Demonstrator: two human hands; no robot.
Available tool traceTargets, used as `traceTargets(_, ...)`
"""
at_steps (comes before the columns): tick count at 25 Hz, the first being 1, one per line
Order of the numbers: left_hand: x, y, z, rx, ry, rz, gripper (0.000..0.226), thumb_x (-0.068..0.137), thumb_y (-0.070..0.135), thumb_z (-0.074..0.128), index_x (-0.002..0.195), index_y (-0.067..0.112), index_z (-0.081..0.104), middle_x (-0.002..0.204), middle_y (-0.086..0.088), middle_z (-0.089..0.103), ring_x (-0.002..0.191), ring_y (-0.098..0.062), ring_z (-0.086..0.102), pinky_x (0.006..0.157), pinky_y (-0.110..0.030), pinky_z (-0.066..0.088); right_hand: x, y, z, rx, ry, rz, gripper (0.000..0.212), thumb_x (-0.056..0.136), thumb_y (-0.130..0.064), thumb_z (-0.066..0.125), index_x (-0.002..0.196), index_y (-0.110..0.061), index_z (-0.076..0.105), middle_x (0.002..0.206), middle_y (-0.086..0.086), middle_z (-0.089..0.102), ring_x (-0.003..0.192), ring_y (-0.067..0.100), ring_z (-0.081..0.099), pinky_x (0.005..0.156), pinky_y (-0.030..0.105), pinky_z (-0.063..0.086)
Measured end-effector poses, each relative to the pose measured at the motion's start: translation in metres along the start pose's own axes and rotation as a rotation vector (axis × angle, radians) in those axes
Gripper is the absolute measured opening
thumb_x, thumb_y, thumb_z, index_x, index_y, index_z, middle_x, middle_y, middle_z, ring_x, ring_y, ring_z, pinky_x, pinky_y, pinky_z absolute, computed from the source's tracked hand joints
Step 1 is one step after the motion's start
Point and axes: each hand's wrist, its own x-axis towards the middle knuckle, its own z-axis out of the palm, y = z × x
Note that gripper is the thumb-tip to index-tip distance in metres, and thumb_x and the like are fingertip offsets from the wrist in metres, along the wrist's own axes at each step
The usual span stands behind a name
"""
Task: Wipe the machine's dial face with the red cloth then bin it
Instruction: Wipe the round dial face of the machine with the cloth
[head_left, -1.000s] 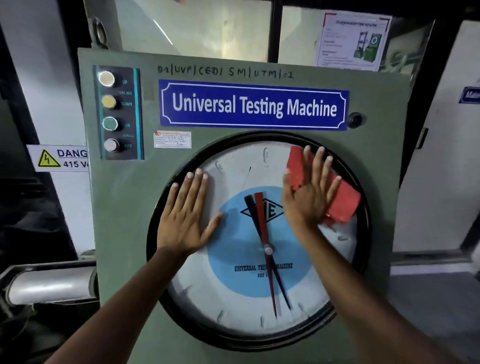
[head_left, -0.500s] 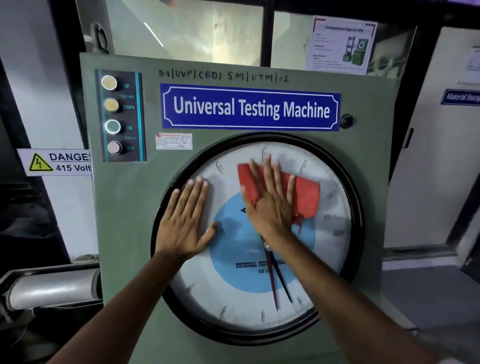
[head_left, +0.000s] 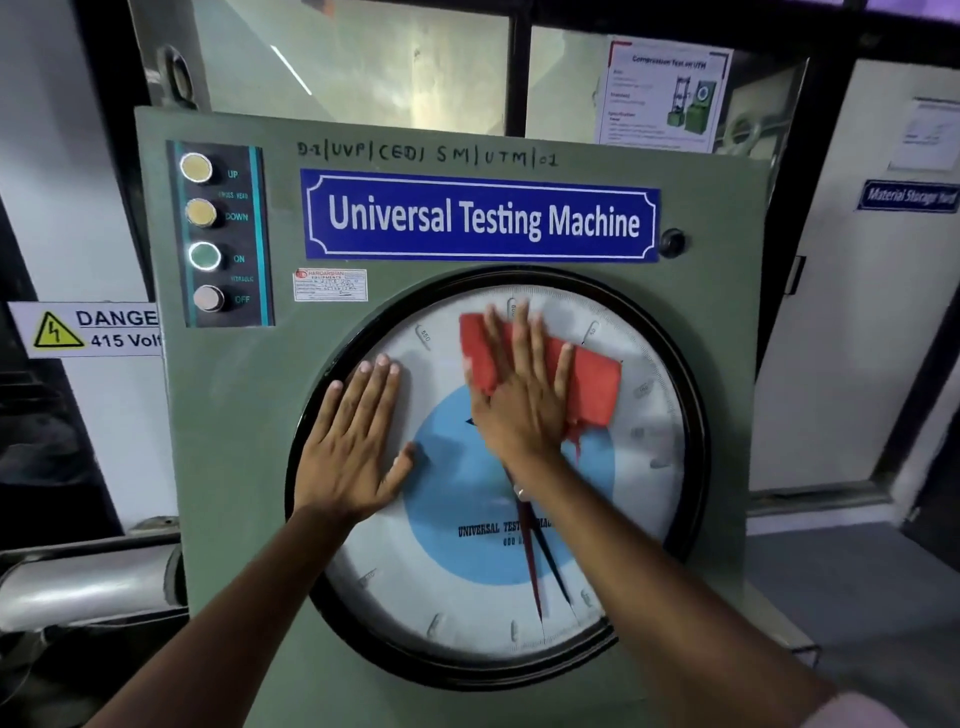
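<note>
both hands flat: right hand (head_left: 522, 402) fingers (head_left: 521, 332) splayed, pressing red cloth (head_left: 589, 387) on upper dial face (head_left: 457, 587), long axis left-right; left hand (head_left: 353, 447) empty beside, bracing rim.

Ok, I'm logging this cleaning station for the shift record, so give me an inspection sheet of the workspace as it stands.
Surface: the dial face is upright in a black rim on the green machine panel; two pointers hang downward.
Job's things: the red cloth is pressed flat on the dial's upper part; no bin seen.
Clutter: nothing seen.
Grippers: the right hand lies flat on the cloth, fingers spread; the left hand lies flat across the dial's left rim, empty.
Cables: nothing seen.
Surroundings: button strip marked UP, DOWN, ON, OFF; blue nameplate; danger sign at left; poster behind.
</note>
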Motion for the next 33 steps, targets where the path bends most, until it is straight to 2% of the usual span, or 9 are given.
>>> traceTargets(2,-0.001,0.0,0.0,-0.005,-0.013,-0.007,0.087,0.101,0.054,0.037,0.171,0.009,0.015,0.18,-0.008,0.012,0.167,-0.025,0.015,0.137,-0.042,0.005,0.012,-0.002,-0.004,0.016,0.021,0.093,0.072,0.107,-0.056,0.036,0.171,-0.035,0.011,0.181,0.003,0.008,0.167,0.023,0.009,0.131,0.06,0.008)
traceTargets(7,-0.002,-0.002,0.005,-0.006,-0.005,0.003,0.086,0.102,0.055,0.035,0.171,0.008,0.014,0.181,-0.007,0.008,0.168,-0.024,0.012,0.137,-0.044,0.007,-0.091,-0.005,0.01,0.006,-0.127,-0.131,0.072,0.109,-0.054,0.04,0.171,-0.036,0.01,0.18,0.002,0.005,0.167,0.022,0.005,0.129,0.063,0.019)
traceTargets(12,-0.002,-0.002,0.007,0.008,-0.003,-0.008,0.085,0.103,0.057,0.033,0.171,0.009,0.016,0.181,-0.006,0.011,0.168,-0.024,0.013,0.137,-0.044,0.008,0.018,0.001,-0.008,0.051,-0.087,0.042,0.075,0.105,-0.058,0.035,0.171,-0.039,0.004,0.181,-0.001,0.0,0.167,0.02,0.003,0.133,0.059,0.004)
traceTargets(14,-0.002,-0.001,0.007,0.01,-0.009,-0.015,0.086,0.102,0.057,0.034,0.171,0.009,0.016,0.181,-0.007,0.013,0.168,-0.024,0.014,0.137,-0.044,0.008,-0.004,0.009,-0.006,0.033,-0.086,0.039,0.073,0.107,-0.058,0.033,0.171,-0.038,0.004,0.181,-0.001,-0.001,0.167,0.021,0.002,0.133,0.059,0.005)
traceTargets(17,-0.003,0.0,0.005,0.009,-0.018,-0.007,0.087,0.102,0.056,0.035,0.171,0.008,0.016,0.181,-0.007,0.014,0.168,-0.024,0.013,0.137,-0.044,0.008,-0.053,0.021,-0.009,0.043,-0.198,-0.019,0.071,0.108,-0.057,0.031,0.171,-0.04,0.002,0.181,-0.001,-0.005,0.167,0.02,0.0,0.132,0.06,0.007)
traceTargets(22,-0.004,-0.001,0.007,0.007,-0.016,-0.011,0.086,0.102,0.057,0.034,0.171,0.01,0.016,0.181,-0.006,0.012,0.168,-0.023,0.013,0.137,-0.043,0.007,0.017,0.005,-0.019,0.051,-0.193,-0.027,0.075,0.107,-0.056,0.036,0.169,-0.043,-0.003,0.181,-0.001,-0.007,0.167,0.019,-0.002,0.132,0.058,0.0)
traceTargets(26,-0.004,-0.001,0.005,-0.006,-0.023,-0.012,0.086,0.103,0.057,0.034,0.171,0.009,0.016,0.181,-0.007,0.014,0.168,-0.024,0.014,0.137,-0.044,0.009,-0.05,0.03,-0.021,0.002,-0.263,-0.05,0.076,0.108,-0.056,0.035,0.169,-0.042,-0.006,0.18,-0.001,-0.012,0.167,0.02,-0.005,0.132,0.06,0.004)
traceTargets(30,-0.004,-0.003,0.006,-0.013,-0.032,-0.006,0.088,0.102,0.058,0.034,0.172,0.009,0.014,0.181,-0.006,0.01,0.168,-0.024,0.011,0.137,-0.044,0.007,0.007,0.04,-0.026,0.033,-0.256,-0.023,0.072,0.107,-0.061,0.023,0.168,-0.043,-0.011,0.176,-0.003,-0.024,0.166,0.02,-0.009,0.133,0.059,-0.004)
traceTargets(33,-0.004,-0.004,0.007,-0.014,-0.048,-0.01,0.089,0.101,0.059,0.032,0.172,0.01,0.012,0.182,-0.006,0.008,0.168,-0.023,0.01,0.137,-0.043,0.004,0.029,0.057,-0.025,0.062,-0.192,0.088,0.072,0.108,-0.059,0.025,0.17,-0.038,-0.004,0.177,-0.002,-0.017,0.166,0.021,-0.007,0.133,0.057,-0.004)
